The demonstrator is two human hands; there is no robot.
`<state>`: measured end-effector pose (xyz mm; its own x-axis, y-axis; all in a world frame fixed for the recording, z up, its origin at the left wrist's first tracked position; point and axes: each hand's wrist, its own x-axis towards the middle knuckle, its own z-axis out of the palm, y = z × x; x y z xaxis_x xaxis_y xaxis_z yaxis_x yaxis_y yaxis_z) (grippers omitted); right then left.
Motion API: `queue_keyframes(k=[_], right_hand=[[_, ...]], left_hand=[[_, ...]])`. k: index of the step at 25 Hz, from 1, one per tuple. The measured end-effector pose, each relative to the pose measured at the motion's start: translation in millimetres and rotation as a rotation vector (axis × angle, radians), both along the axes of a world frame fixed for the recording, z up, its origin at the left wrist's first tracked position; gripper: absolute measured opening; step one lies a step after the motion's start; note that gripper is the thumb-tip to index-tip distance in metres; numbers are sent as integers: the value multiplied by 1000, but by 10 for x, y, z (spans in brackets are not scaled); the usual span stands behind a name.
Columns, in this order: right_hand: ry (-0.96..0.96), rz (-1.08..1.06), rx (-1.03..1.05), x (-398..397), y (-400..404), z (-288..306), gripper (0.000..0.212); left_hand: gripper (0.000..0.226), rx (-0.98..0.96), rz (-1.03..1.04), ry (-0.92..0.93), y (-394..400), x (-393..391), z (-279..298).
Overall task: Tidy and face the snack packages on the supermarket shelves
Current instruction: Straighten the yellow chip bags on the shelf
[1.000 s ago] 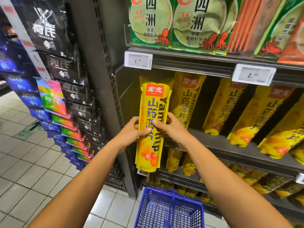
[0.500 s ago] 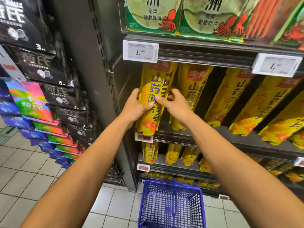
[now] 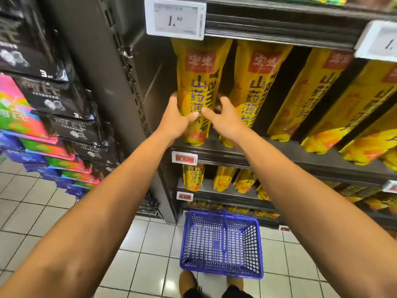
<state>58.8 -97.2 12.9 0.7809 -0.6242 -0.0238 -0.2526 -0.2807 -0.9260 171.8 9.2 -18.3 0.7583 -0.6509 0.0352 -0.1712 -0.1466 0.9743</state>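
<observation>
Packaging of the leftmost yam-chip pack [image 3: 198,91], stood just below the price tag [image 3: 175,18], is judged light, soft and crushable. It is clasped at mid-height by the left hand [image 3: 175,121] and right hand [image 3: 225,121]; gentle side pressure is advised.

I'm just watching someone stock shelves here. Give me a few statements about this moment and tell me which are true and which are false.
1. Both hands hold the same yellow pack. True: the left hand and right hand grip it from either side.
2. The pack stands on the shelf. True.
3. The blue basket is full of snacks. False: nothing shows inside it.
4. The basket hangs from an arm. False: it sits on the tiled floor.
5. The price tag above reads 1.40. True.
</observation>
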Motion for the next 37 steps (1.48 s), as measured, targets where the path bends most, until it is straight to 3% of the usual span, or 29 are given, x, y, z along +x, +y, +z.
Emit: queue_keyframes(k=[3,10,12,15,18,23,26,29,32,35,37], right_hand=[[41,6,-20,27,12,-5,59],[54,-2,96,-158,70,55,75],[19,17,125,-358,58,103,69],[-16,16,161,-753,-8,176,56],[-31,-34,143,-1143,-130,237,40],[-67,-144,165,-1783,-531,261,16],[-57,-182,164,-2129,-818,224,15],[-63,-225,199,-2473,-1161,201,12],[-63,-256,228,-2821,-1506,154,15],[-48,-243,247,-3099,-1790,85,15],[-47,-226,263,-3237,-1971,46,17]], left_hand=[[76,-5,-5,52,-11,42,27],[98,-26,16,85,108,-144,124],[86,-70,141,49,185,-316,124],[49,-172,203,33,219,-696,126],[28,-208,82,88,100,-1041,175],[25,-54,-237,176,-409,-1603,159],[34,0,-249,186,-932,-1732,167],[60,86,-156,117,-1537,-1712,208],[60,168,6,38,-2003,-1644,223],[104,123,22,115,-2355,-1597,164],[103,143,0,114,-2541,-1612,91]])
